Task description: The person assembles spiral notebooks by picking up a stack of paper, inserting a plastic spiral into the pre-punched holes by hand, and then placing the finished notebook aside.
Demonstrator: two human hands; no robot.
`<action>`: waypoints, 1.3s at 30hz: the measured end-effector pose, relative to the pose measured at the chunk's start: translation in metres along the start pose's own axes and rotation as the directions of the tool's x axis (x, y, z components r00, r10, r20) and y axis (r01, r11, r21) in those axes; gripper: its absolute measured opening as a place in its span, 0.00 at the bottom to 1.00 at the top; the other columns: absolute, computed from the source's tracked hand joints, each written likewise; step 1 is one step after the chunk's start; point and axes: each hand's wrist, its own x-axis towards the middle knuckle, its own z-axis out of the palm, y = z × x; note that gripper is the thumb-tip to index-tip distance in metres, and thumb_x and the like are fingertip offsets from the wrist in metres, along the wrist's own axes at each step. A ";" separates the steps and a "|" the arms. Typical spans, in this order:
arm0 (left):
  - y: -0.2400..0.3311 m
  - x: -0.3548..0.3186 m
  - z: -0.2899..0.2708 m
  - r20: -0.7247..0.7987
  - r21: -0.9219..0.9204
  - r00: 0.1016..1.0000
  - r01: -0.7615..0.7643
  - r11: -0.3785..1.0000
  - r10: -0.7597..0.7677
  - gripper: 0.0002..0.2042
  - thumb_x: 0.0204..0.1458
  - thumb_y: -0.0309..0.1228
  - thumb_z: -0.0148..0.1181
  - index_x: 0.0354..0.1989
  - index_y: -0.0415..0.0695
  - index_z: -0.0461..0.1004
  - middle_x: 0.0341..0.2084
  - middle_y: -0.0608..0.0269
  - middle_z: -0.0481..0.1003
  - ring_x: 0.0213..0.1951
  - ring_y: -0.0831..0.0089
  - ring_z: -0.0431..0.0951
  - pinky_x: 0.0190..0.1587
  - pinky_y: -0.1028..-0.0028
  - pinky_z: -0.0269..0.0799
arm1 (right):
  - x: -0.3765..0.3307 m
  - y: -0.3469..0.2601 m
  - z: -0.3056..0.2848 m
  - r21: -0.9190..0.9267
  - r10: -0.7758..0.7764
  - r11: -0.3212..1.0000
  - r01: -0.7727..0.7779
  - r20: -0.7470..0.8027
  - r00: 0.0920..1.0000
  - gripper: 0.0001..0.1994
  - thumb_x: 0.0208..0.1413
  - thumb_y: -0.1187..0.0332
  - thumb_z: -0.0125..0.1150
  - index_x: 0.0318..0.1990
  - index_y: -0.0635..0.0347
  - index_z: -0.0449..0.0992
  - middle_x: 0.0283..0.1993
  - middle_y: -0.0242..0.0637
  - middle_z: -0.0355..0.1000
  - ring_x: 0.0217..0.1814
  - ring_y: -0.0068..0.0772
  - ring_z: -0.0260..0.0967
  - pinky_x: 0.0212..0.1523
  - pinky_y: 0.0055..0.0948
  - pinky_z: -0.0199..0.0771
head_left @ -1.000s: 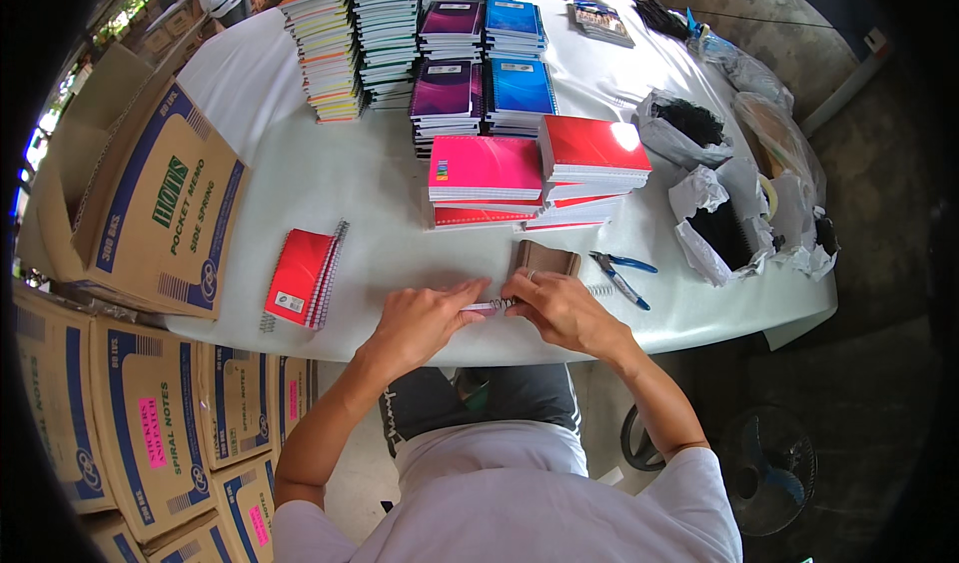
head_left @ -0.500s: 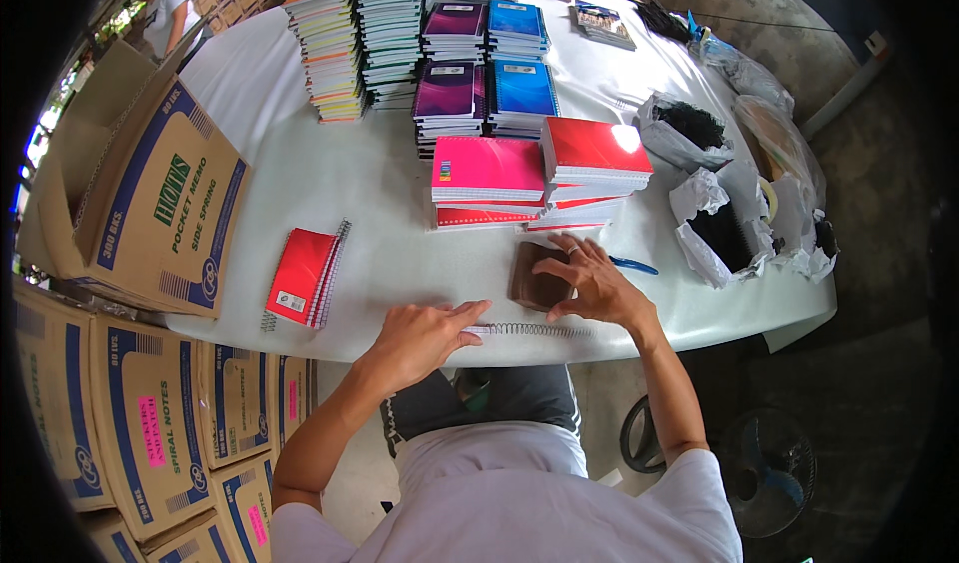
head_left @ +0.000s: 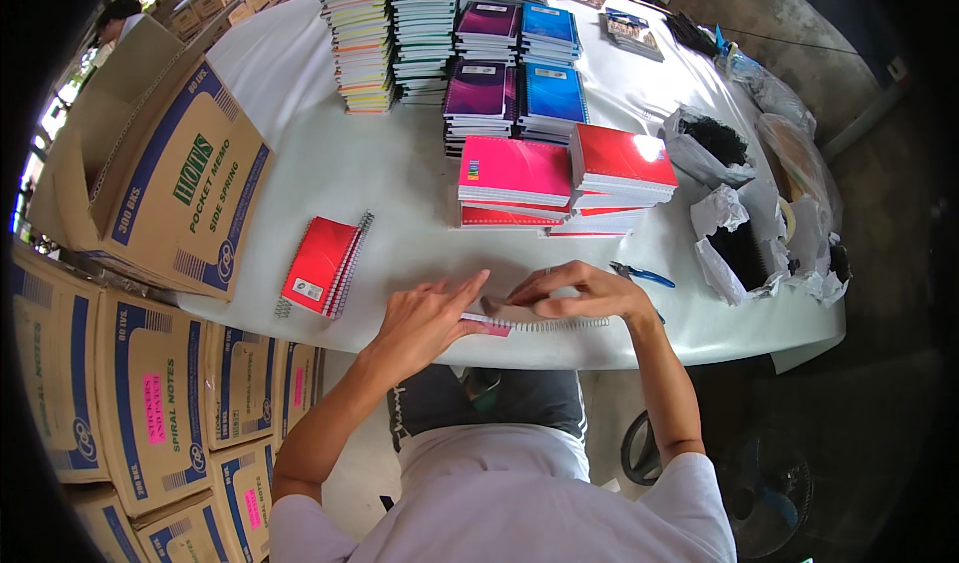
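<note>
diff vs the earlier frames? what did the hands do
The right hand left the brown cover it pressed flat farther up the table half a second ago and came back to the spiral notebook at the near edge, fingertips on it beside the left hand, which stayed there. The red notebook, stacks and blue pliers are unmoved.

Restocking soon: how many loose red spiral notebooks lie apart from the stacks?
1: the red spiral notebook lies alone on the white table, left of both hands; others may be hidden.
</note>
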 end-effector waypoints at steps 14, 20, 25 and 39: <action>-0.012 0.000 -0.006 -0.023 -0.034 0.995 0.096 0.995 -0.097 0.44 0.44 0.54 0.65 0.71 0.60 0.54 0.46 0.52 0.77 0.45 0.53 0.79 0.37 0.61 0.77 | 0.023 -0.003 0.007 0.125 -0.017 0.992 0.017 -0.001 1.000 0.22 0.58 0.56 0.62 0.51 0.67 0.79 0.52 0.46 0.75 0.53 0.37 0.72 0.56 0.33 0.68; -0.018 -0.003 -0.009 -0.083 -0.230 0.992 0.069 0.971 -0.091 0.47 0.42 0.48 0.70 0.72 0.60 0.51 0.57 0.48 0.71 0.53 0.53 0.76 0.47 0.61 0.77 | 0.031 -0.014 0.011 0.088 0.022 0.996 -0.021 -0.012 1.000 0.23 0.57 0.55 0.63 0.50 0.68 0.79 0.51 0.45 0.76 0.54 0.35 0.71 0.57 0.34 0.67; -0.028 -0.002 0.005 -0.206 -0.540 0.962 0.039 0.841 -0.177 0.53 0.37 0.34 0.77 0.73 0.57 0.48 0.59 0.47 0.70 0.58 0.55 0.73 0.54 0.63 0.75 | 0.034 0.006 0.012 0.393 -0.023 0.917 0.068 -0.117 0.993 0.21 0.57 0.56 0.64 0.48 0.68 0.80 0.48 0.44 0.76 0.51 0.36 0.72 0.54 0.32 0.69; -0.042 -0.002 0.055 -0.215 -0.879 0.888 0.005 0.477 -0.406 0.55 0.36 0.26 0.77 0.74 0.57 0.46 0.59 0.50 0.71 0.59 0.62 0.73 0.51 0.70 0.76 | 0.058 -0.011 0.012 0.209 0.121 0.972 -0.104 -0.073 0.990 0.21 0.59 0.56 0.63 0.47 0.70 0.79 0.47 0.42 0.76 0.49 0.32 0.72 0.53 0.29 0.70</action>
